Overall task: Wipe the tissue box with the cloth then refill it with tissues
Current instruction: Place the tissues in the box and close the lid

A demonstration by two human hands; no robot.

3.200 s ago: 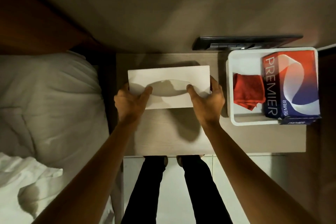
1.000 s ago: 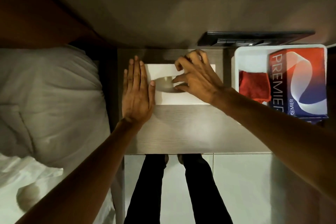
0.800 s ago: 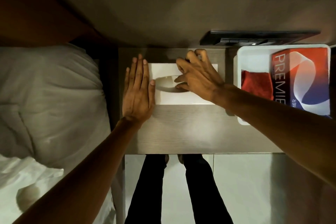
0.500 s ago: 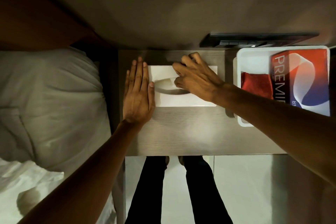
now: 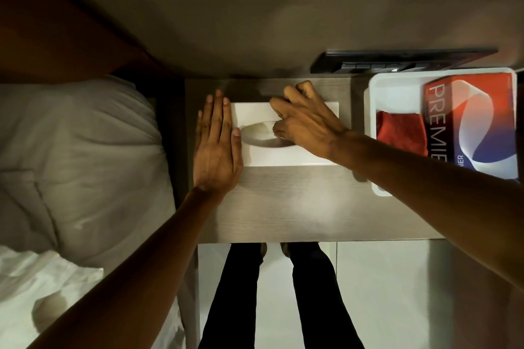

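Overhead view. The left hand lies flat, palm down and fingers straight and together, against the left end of the white rectangular tissue box, its thumb tip touching the box top beside the oval dispensing slot. The right hand reaches across from the right and rests on the right half of the box, fingers curled, some bent toward the slot and others over the far edge; it grips nothing visible, and whether any fingertip enters the slot cannot be told. The box sits at the back of the grey wood-grain worktop, near the wall.

The right forearm hides the near left corner of the white plastic tray standing to the right. In the tray lie a folded red cloth and, beside it, a red, white and blue tissue pack; its lettering reads "PREMIE", the last letter cut off by the arm. A dark switch panel on the wall is blurred. A bed with white bedding fills the left.
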